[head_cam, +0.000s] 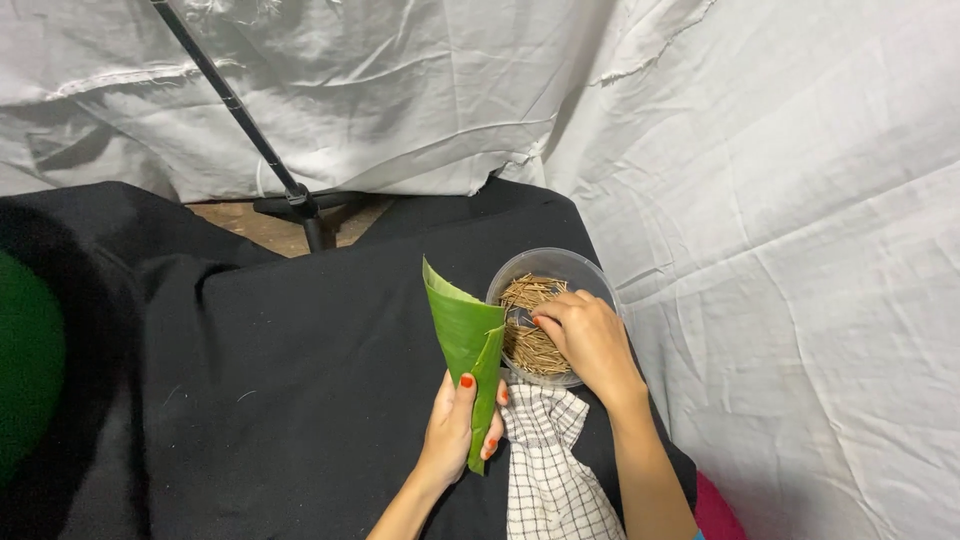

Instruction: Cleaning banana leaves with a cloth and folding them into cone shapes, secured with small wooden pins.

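Note:
My left hand (pixel 455 425) grips a green banana leaf (pixel 463 335) rolled into a cone, its wide mouth pointing up and away from me. My right hand (pixel 592 340) reaches into a clear plastic bowl (pixel 553 264) filled with several thin brown sticks (pixel 527 293); the fingertips touch the sticks, but I cannot tell whether one is pinched. The bowl stands just right of the leaf cone on a table draped in black cloth (pixel 300 380).
A white-and-black checked cloth (pixel 548 460) lies near me below the bowl. A black tripod stand (pixel 290 195) rises at the back. White sheets (pixel 780 250) hang behind and to the right. A blurred green shape (pixel 25 360) sits at the far left.

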